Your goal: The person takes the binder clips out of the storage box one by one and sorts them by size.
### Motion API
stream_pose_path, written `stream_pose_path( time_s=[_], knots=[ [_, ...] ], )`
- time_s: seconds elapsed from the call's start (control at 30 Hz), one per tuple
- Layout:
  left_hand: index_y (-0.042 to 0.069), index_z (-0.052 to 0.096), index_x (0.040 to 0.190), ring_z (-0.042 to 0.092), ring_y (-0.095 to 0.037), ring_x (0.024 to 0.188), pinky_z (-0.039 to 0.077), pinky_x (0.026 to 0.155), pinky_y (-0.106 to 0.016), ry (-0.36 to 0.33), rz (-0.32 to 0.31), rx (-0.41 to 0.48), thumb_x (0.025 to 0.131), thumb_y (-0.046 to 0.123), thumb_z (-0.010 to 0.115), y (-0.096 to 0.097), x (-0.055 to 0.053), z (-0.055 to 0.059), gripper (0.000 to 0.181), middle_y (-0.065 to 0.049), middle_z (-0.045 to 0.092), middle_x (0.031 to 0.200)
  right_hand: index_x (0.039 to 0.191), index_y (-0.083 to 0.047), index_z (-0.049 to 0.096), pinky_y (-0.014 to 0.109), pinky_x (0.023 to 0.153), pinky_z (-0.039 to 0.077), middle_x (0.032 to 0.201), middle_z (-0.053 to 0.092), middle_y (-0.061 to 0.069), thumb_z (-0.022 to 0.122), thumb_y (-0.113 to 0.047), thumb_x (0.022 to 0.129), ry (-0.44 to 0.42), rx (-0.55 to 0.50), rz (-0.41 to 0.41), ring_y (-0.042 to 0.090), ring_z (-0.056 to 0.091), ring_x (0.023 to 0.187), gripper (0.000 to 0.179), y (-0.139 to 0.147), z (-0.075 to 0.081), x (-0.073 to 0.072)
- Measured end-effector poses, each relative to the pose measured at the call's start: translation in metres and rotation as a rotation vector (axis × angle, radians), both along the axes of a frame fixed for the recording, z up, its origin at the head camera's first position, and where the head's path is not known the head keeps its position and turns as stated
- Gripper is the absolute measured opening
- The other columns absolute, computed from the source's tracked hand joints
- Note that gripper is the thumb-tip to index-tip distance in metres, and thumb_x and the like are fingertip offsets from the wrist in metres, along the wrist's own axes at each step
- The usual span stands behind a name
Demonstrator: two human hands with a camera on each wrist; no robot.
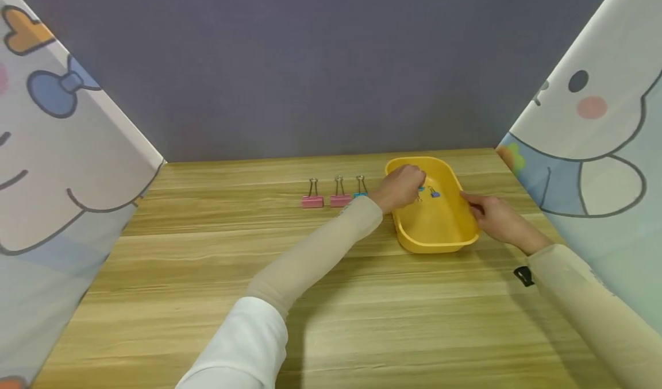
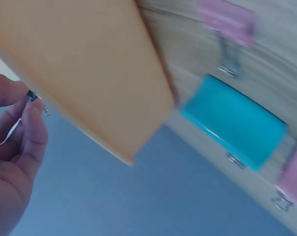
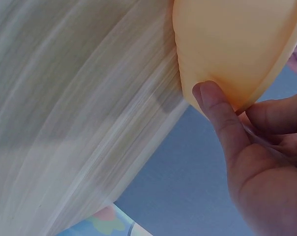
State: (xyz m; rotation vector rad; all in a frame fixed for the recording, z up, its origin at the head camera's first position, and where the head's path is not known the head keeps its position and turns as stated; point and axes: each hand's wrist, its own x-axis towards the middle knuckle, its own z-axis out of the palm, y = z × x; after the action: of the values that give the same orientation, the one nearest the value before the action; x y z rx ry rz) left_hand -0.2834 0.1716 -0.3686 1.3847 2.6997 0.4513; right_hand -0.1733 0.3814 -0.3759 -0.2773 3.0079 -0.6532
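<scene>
From afar I see the left hand [image 1: 400,187] pinch a small clip [image 2: 31,95] at the yellow tray [image 1: 431,222] near the table's [image 1: 181,262] far right corner, the right hand [image 1: 493,219] gripping its side; the work seems partway, larger clips [image 1: 312,202] lined toward the far edge, smaller clips [image 1: 435,194] remaining inside.

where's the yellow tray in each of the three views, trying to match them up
Head: the yellow tray is right of centre, near the table's back edge, with the right hand on its rim.
Left wrist: it fills the upper left, cut off by the top edge.
Right wrist: it is at upper right, cut off by the top edge, gripped by that hand.
Shared landmark: the wood-grain table, visible in all three.
</scene>
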Motion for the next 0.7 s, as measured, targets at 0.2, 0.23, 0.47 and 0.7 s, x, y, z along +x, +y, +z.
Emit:
stream_pose_path(
  time_s=[0.2, 0.23, 0.47, 0.7],
  knots=[
    [0.005, 0.064, 0.11, 0.056, -0.009, 0.089, 0.044, 0.069, -0.011, 0.026, -0.026, 0.015, 0.091, 0.006, 0.061, -0.019, 0.0, 0.001, 0.019, -0.001, 0.059, 0.105, 0.134, 0.013, 0.041, 0.038, 0.066, 0.042, 0.125, 0.046, 0.037, 0.047, 0.003, 0.094, -0.008, 0.002, -0.01, 0.028, 0.053, 0.077, 0.042, 0.0, 0.001, 0.002],
    [0.005, 0.065, 0.11, 0.055, -0.009, 0.092, 0.044, 0.072, -0.012, 0.048, -0.033, 0.018, 0.091, 0.006, 0.061, -0.022, 0.0, 0.001, 0.02, 0.0, 0.059, 0.105, 0.134, 0.013, 0.041, 0.038, 0.065, 0.042, 0.125, 0.047, 0.037, 0.046, 0.003, 0.094, -0.009, 0.001, -0.011, 0.028, 0.052, 0.076, 0.042, 0.0, 0.001, 0.003],
    [0.009, 0.065, 0.109, 0.054, -0.012, 0.1, 0.042, 0.081, -0.014, 0.13, -0.059, 0.025, 0.092, 0.01, 0.062, -0.042, 0.005, 0.01, 0.018, 0.0, 0.061, 0.108, 0.131, 0.014, 0.044, 0.04, 0.067, 0.043, 0.122, 0.049, 0.037, 0.047, 0.004, 0.093, 0.031, 0.01, -0.003, 0.029, 0.052, 0.078, 0.04, 0.0, 0.0, 0.003],
    [0.007, 0.068, 0.103, 0.055, -0.013, 0.093, 0.043, 0.079, -0.017, 0.165, -0.086, 0.048, 0.09, 0.01, 0.063, -0.067, 0.007, 0.006, 0.014, -0.002, 0.062, 0.1, 0.133, 0.014, 0.041, 0.042, 0.069, 0.043, 0.124, 0.047, 0.037, 0.047, 0.002, 0.094, 0.007, 0.002, -0.002, 0.031, 0.053, 0.082, 0.041, -0.001, 0.0, 0.002]
  ],
)
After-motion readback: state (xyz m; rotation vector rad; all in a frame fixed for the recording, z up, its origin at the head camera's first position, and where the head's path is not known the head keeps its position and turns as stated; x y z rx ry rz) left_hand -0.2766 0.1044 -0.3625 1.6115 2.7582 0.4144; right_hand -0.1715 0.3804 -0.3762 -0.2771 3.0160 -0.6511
